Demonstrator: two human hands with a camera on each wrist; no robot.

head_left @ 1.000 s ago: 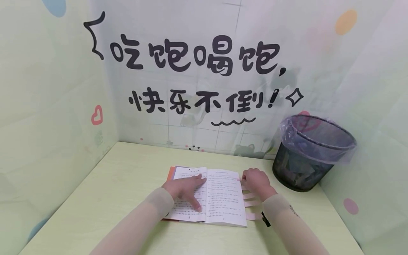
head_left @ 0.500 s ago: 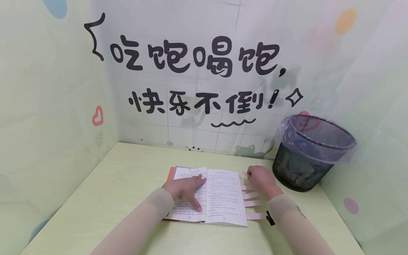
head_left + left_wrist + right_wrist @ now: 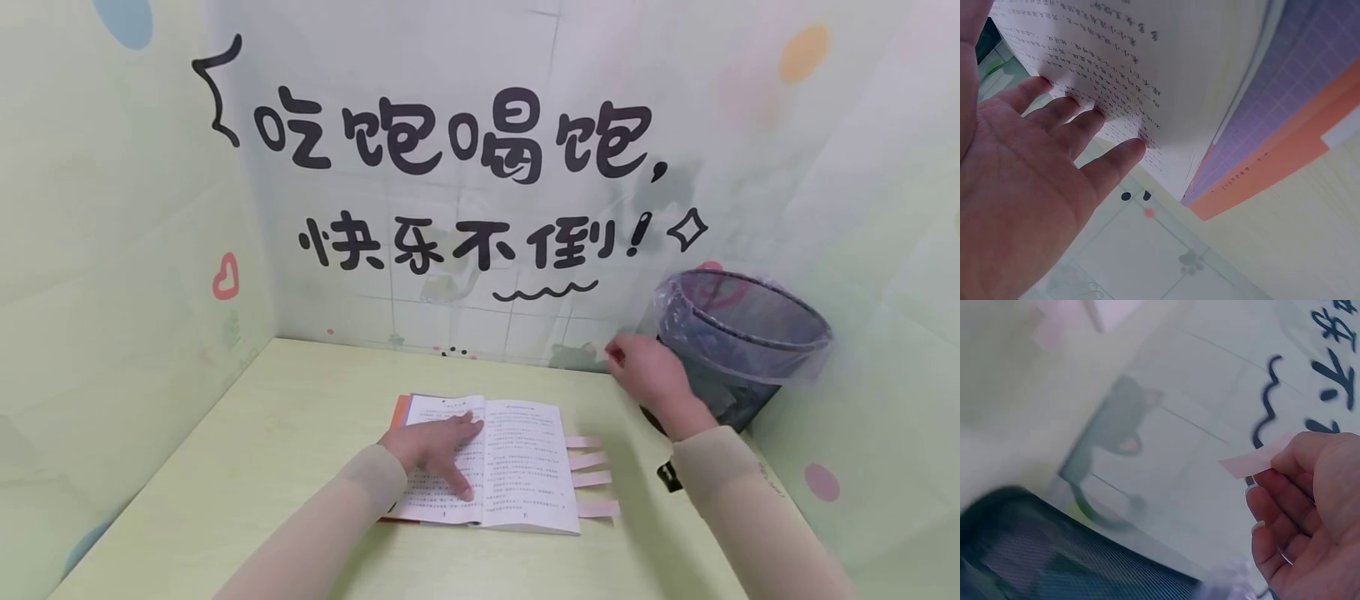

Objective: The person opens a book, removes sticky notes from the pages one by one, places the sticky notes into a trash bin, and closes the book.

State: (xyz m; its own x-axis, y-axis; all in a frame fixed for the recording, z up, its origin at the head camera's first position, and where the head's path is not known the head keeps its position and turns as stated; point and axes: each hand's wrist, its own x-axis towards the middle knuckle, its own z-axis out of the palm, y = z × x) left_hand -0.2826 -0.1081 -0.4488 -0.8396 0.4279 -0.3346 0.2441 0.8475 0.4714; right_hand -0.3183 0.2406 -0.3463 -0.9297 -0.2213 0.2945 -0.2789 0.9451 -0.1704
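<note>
An open book [image 3: 525, 467] with printed pages lies on the table. My left hand [image 3: 435, 446] rests on its left page, fingers spread toward the fold. In the left wrist view the fingertips [image 3: 1138, 149] touch the paper, and an orange and purple cover [image 3: 1260, 175] shows beneath the pages. Several pink sticky tabs [image 3: 592, 477] stick out past the right page's edge. Raised between book and bin, my right hand [image 3: 652, 379] pinches a pink sticky tab [image 3: 1250, 464] between thumb and forefinger, its other fingers curled.
A dark mesh bin [image 3: 701, 396] with a clear purplish liner [image 3: 750, 354] stands at the table's back right, behind my right hand. Printed walls [image 3: 480, 317] with large black characters enclose the table [image 3: 262, 433] at the back and sides.
My right hand has pulled the top pink tab off the book's right edge and carried it up and right toward the bin. The left hand has stayed on the left page.
</note>
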